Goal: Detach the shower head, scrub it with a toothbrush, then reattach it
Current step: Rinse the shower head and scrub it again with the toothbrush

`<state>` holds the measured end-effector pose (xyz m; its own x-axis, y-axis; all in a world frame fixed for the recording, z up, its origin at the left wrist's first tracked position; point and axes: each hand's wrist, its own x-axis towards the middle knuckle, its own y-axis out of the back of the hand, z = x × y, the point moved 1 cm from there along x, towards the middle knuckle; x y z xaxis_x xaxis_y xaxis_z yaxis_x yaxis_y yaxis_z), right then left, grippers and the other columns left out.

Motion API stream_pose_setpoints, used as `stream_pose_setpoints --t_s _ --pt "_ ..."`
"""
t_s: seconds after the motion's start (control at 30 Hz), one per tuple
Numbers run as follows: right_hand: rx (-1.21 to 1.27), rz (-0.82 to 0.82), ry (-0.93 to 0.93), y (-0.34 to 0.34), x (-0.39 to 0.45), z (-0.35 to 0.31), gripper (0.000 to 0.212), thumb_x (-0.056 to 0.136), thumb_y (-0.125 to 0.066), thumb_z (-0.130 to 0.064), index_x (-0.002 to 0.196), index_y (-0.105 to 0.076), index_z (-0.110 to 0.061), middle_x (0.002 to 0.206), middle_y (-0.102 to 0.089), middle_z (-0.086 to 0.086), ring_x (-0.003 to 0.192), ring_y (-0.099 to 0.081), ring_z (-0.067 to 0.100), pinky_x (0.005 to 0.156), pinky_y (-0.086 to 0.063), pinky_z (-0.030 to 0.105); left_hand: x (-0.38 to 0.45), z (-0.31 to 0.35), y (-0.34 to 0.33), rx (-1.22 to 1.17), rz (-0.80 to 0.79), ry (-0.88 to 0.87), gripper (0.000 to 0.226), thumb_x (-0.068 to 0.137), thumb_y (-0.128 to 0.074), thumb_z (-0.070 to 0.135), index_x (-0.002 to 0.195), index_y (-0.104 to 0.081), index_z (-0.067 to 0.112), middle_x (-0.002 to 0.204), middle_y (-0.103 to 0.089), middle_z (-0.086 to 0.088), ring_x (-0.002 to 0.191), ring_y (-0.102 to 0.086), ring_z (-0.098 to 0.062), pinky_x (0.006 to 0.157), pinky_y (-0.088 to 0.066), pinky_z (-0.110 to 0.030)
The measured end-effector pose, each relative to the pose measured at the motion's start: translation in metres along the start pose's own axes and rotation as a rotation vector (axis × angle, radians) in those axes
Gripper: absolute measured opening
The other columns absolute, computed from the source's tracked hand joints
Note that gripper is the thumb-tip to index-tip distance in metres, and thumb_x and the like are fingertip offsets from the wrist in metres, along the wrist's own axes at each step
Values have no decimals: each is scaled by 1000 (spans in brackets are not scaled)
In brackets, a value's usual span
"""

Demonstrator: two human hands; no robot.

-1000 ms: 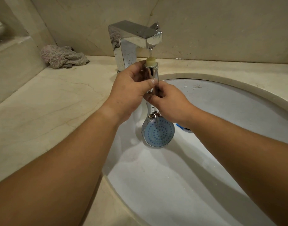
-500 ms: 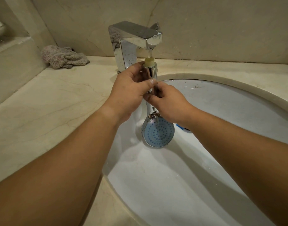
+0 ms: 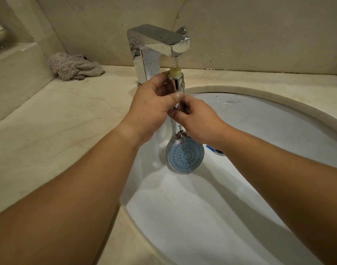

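Pretty clearly a home bathroom: white oval sink [image 3: 278, 131] set under a beige marble desk [image 3: 58, 121], chrome square tap [image 3: 156, 46] running water, matching stone walls [image 3: 259, 31], a crumpled grey washcloth [image 3: 74, 66] in the corner.

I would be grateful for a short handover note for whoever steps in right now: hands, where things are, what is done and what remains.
Left hand grips the upper handle of the shower head.
Right hand grips the handle lower down.
The shower head is detached, held upright over the sink, spray face down, threaded end under the running faucet.
A blue item, possibly the toothbrush, lies in the basin, mostly hidden.
Done: detaching.
Scrubbing cannot be judged.
Left: finish rinsing, reattach.
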<state>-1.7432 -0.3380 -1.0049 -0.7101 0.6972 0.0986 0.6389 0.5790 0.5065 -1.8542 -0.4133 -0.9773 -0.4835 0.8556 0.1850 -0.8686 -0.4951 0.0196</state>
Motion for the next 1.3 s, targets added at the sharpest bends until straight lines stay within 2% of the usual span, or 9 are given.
stream_pose_setpoints --t_s 0.17,0.3,0.47,0.57,0.77,0.9,1.1,1.23,1.3 --pt "5 -8 -1 1 -1 -2 22 94 -60 -39 111 -56 -25 74 -55 -15 69 -52 2 60 -39 19 0 0 0 -7 -6 1 39 93 -62 -11 127 -65 8 106 -72 -9 102 -69 -20 94 -59 -33" --pt "3 -14 -2 1 -1 -2 29 93 -60 -41 117 -57 -24 94 -67 -5 87 -63 13 75 -52 32 -1 0 0 -10 -16 -6 37 93 -62 -11 122 -65 13 104 -73 -6 100 -69 -20 95 -59 -35" --pt "19 -14 -2 1 0 -1 27 94 -61 -39 116 -57 -24 77 -56 -16 71 -54 3 62 -38 21 -1 1 0 1 -18 -5 37 94 -62 -11 123 -64 12 104 -72 -5 101 -68 -19 98 -57 -35" --pt "2 -19 5 1 0 -1 31 92 -63 -38 119 -56 -24 85 -61 -14 80 -58 5 66 -40 20 -2 1 -1 8 -23 3 34 96 -62 -8 119 -65 15 102 -72 -3 101 -68 -17 98 -56 -35" --pt "-99 -54 0 7 1 0 33 86 -71 -31 114 -56 -24 88 -63 -10 80 -60 6 69 -45 23 -1 1 0 24 -4 24 23 98 -65 5 109 -70 24 101 -69 -8 95 -63 -27 92 -54 -44" --pt "-100 -27 -5 7 1 0 28 85 -72 -31 108 -57 -24 84 -61 -10 78 -59 8 66 -42 23 -2 2 0 30 19 35 23 97 -66 10 115 -70 23 105 -72 -9 103 -68 -36 101 -52 -60" --pt "-95 -166 -31 18 -7 -10 31 85 -73 -23 113 -59 -21 93 -66 0 88 -63 18 81 -53 35 -9 13 0 19 -9 45 8 101 -63 15 104 -70 14 102 -69 -17 93 -64 -31 85 -56 -43" --pt "-279 -264 5 28 -20 -15 24 82 -71 -21 102 -58 -20 84 -60 0 84 -60 24 78 -51 37 -10 18 2 -129 9 252 53 102 -48 57 95 -71 10 93 -77 -12 92 -72 -31 94 -56 -47" --pt "-363 -302 57 30 -28 -23 22 81 -70 -20 97 -56 -23 81 -57 -6 81 -58 20 73 -48 32 -8 14 6 -152 11 382 56 102 -46 61 92 -70 11 85 -75 -8 91 -70 -30 95 -54 -49"
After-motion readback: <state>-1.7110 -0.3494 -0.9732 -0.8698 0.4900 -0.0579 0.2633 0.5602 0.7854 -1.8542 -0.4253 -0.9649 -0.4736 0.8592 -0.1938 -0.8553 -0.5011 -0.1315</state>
